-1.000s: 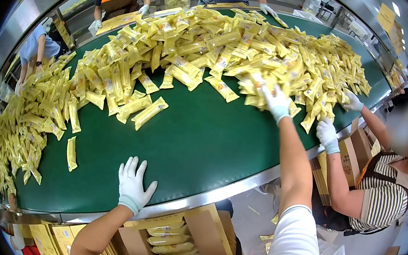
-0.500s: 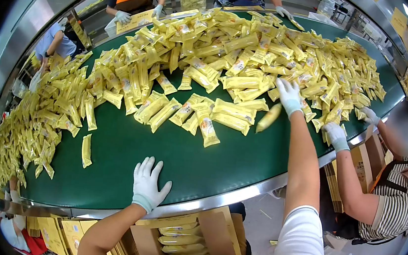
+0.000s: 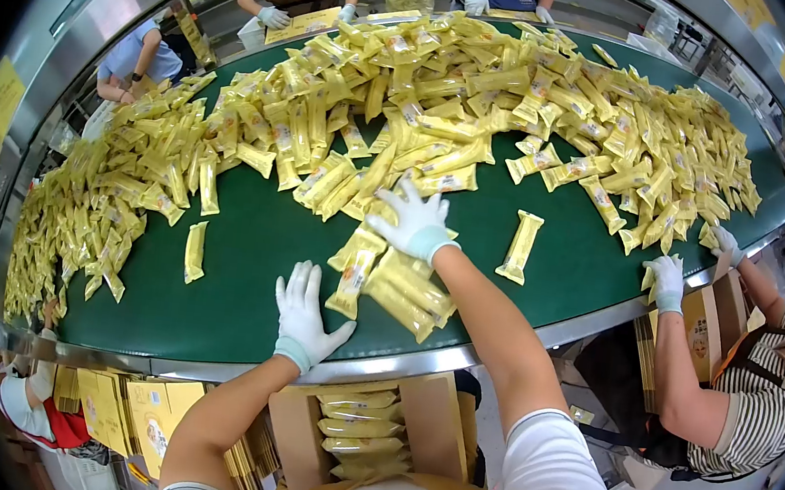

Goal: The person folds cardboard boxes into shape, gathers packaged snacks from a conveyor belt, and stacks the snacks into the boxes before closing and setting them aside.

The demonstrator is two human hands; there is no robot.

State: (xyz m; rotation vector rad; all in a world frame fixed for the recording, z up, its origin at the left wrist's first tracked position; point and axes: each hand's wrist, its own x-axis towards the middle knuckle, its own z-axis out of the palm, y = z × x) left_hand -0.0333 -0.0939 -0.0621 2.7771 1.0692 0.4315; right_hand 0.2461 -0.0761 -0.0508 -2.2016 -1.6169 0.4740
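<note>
My right hand (image 3: pixel 414 222), in a white glove, lies palm down with fingers spread over several yellow wrapped snack packets (image 3: pixel 407 292). Beside them, a packet with a printed label (image 3: pixel 353 274) slants close to my left hand (image 3: pixel 307 313). That gloved hand rests near the belt's front edge, fingers stretched out and thumb apart, holding nothing. Behind both hands a large heap of the same packets (image 3: pixel 448 83) spreads across the green belt (image 3: pixel 241 320). One loose packet (image 3: pixel 519 247) lies to the right of my right hand, apart from the heap.
Below the metal edge stands an open cardboard box (image 3: pixel 436 422) with several packets stacked inside. Flat cartons (image 3: pixel 112 407) lean at the lower left. A co-worker in a striped top (image 3: pixel 759 398) reaches onto the belt at the right; other people work along the far side.
My right hand has moved left and toward me from the heap, and the packets near it now lie closer to my left hand. My left hand stays open near the edge.
</note>
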